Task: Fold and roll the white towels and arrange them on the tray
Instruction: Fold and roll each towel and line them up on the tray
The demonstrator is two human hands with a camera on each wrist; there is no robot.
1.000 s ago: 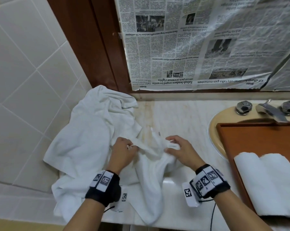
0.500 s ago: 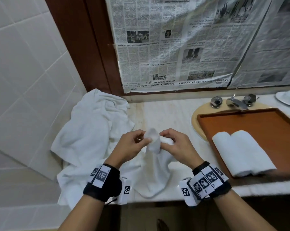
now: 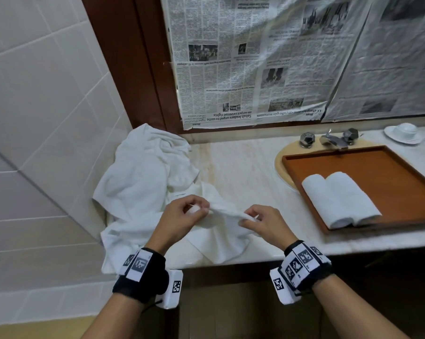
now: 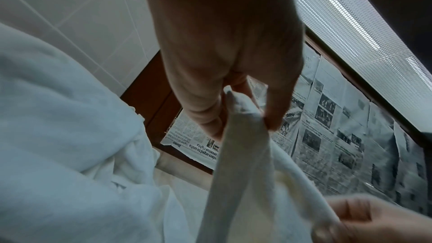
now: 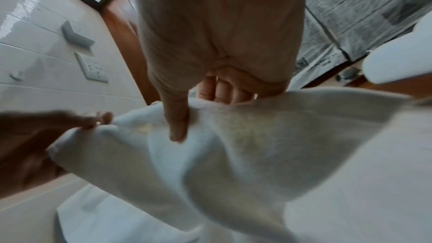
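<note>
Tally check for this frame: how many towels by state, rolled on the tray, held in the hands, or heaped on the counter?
Rolled towels on the tray: 2
Held towel, pinched by the left hand and right hand: 1
Towel heap on the counter: 1 heap; the towels in it cannot be counted
Total: 4

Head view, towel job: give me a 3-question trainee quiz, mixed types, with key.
1. True or false: the wooden tray is bare.
2. Multiple choice: the small white towel is gripped by A) the left hand only, B) the right hand only, C) both hands, D) neither.
3. Fill in: the pile of unfolded towels lies on the counter against the ___ wall.

Key:
1. False: two rolled towels lie side by side on it.
2. C: each hand pinches the top edge, with the rest hanging down.
3. Tiled.
</note>
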